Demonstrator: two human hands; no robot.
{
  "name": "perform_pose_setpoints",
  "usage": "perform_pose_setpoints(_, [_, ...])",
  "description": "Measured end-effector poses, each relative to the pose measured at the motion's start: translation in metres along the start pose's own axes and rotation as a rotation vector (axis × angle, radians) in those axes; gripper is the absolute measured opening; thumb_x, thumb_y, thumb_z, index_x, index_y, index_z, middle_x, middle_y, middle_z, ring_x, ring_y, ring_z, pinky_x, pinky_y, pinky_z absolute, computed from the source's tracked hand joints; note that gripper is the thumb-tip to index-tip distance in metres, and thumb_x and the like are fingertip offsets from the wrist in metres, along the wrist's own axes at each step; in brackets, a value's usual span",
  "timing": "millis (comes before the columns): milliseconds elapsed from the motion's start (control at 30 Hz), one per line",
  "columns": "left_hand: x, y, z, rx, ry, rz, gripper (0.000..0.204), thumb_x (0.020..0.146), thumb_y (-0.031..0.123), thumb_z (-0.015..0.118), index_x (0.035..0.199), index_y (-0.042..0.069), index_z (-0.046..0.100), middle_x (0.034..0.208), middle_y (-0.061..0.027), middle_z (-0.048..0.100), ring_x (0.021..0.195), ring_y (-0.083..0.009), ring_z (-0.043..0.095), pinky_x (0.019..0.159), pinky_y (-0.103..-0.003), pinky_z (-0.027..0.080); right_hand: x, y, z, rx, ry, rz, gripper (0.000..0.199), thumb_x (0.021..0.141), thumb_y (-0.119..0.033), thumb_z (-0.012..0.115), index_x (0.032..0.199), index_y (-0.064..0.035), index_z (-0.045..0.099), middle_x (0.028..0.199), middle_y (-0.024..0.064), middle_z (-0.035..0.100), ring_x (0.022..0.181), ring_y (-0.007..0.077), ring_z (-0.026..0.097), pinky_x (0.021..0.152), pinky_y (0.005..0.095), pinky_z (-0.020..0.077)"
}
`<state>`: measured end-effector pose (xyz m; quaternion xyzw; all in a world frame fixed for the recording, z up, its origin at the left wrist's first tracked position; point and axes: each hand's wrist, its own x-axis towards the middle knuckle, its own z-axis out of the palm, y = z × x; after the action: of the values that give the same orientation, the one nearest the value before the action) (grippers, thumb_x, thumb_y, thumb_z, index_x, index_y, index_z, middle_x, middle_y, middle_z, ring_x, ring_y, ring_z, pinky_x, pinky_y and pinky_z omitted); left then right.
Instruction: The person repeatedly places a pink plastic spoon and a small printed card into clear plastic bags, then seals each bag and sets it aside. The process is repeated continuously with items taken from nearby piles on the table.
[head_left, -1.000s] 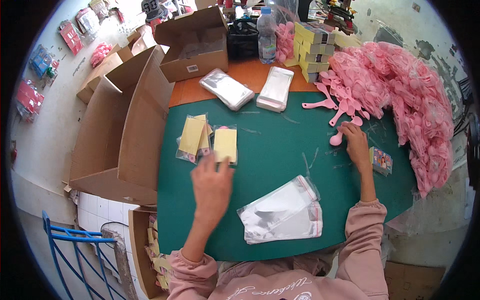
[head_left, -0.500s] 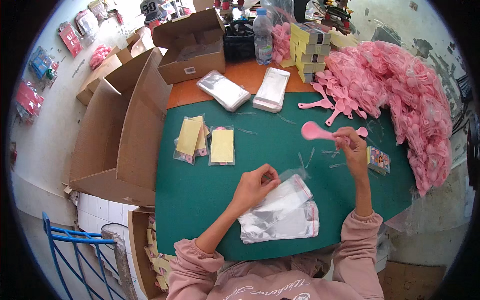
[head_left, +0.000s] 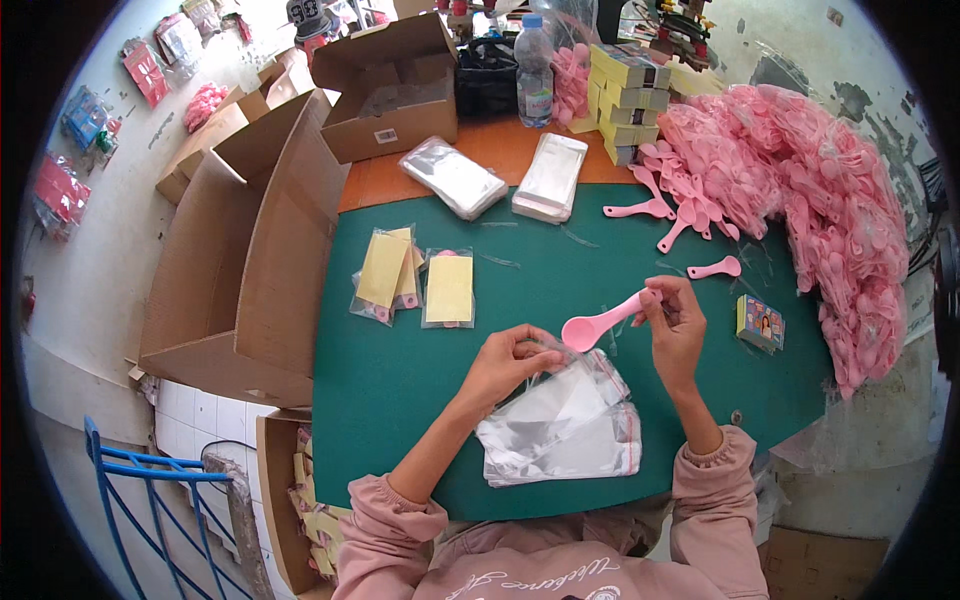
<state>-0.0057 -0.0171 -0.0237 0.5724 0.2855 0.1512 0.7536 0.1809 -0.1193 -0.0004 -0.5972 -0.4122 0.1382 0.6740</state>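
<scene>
My right hand (head_left: 677,330) pinches the handle end of a pink measuring spoon (head_left: 592,330). The spoon's bowl points left, at the opening end of a clear plastic bag (head_left: 585,385). My left hand (head_left: 515,365) grips that bag near its top edge, fingers pressed together. Beneath it lies a stack of clear bags (head_left: 560,455), each with a reddish strip along one end. A single pink spoon (head_left: 715,268) rests on the green table (head_left: 400,400) beyond my right hand. Close by stands a small stack of printed cards (head_left: 760,323).
A large heap of bagged pink spoons (head_left: 800,190) covers the right side. Filled packets with yellow cards (head_left: 450,288) lie at left. Bundles of bags (head_left: 550,175), card stacks (head_left: 628,95) and a water bottle (head_left: 535,75) stand at the back; an open cardboard box (head_left: 245,260) borders the left edge.
My right hand has moved left and down, carrying the spoon from above the table's right side to the bag's opening. My left hand stays nearly in place on the bag.
</scene>
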Motion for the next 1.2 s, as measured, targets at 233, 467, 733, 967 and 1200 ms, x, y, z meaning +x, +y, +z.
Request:
perform_pose_setpoints(233, [0.0,-0.002,0.004,0.051,-0.005,0.004,0.032,0.082,0.012,0.061,0.109,-0.003,0.054,0.085,-0.0076,0.066,0.076,-0.0064,0.058,0.067,-0.019,0.042,-0.006,-0.002,0.005,-0.04,-0.063,-0.054,0.016,0.083,-0.002,0.059,0.098,0.0003,0.054,0.074,0.0032,0.056,0.062,0.005,0.052,0.053,0.0183,0.0438])
perform_pose_setpoints(467, [-0.004,0.009,0.011,-0.02,-0.143,0.043,0.034,0.09,0.019,0.051,0.115,-0.004,0.051,0.098,-0.0078,0.062,0.086,-0.0109,0.059,0.076,-0.022,0.046,-0.016,-0.011,0.018,-0.016,-0.244,0.179,0.015,0.083,-0.004,0.059,0.094,-0.0004,0.05,0.074,0.0054,0.059,0.063,0.0049,0.054,0.052,0.0184,0.0441])
perform_pose_setpoints(733, [-0.008,0.02,0.011,-0.17,-0.228,-0.065,0.038,0.095,0.026,0.041,0.109,-0.007,0.055,0.093,-0.0079,0.062,0.082,-0.0098,0.059,0.072,-0.021,0.047,-0.014,-0.015,0.009,0.02,-0.467,0.009,0.038,0.087,-0.039,0.053,0.093,-0.0019,0.058,0.099,0.0159,0.056,0.085,0.0148,0.056,0.072,0.03,0.0473])
perform_pose_setpoints(967, [-0.015,0.031,-0.002,-0.246,-0.219,-0.068,0.036,0.095,0.025,0.039,0.111,-0.005,0.053,0.101,-0.016,0.061,0.091,-0.0193,0.061,0.072,-0.024,0.052,0.002,-0.024,-0.045,-0.154,-0.467,-0.087,0.05,0.089,-0.048,0.04,0.099,-0.0061,0.063,0.115,0.0132,0.046,0.103,0.0238,0.046,0.088,0.0345,0.0383])
perform_pose_setpoints(1200, [-0.006,0.036,0.001,-0.136,-0.257,-0.077,0.037,0.095,0.025,0.039,0.115,-0.004,0.05,0.101,-0.0182,0.06,0.091,-0.021,0.061,0.072,-0.027,0.053,0.013,0.055,-0.252,-1.548,0.344,0.274,0.039,0.079,-0.029,0.059,0.104,-0.0001,0.06,0.093,0.0216,0.058,0.089,0.0311,0.057,0.078,0.0384,0.0435])
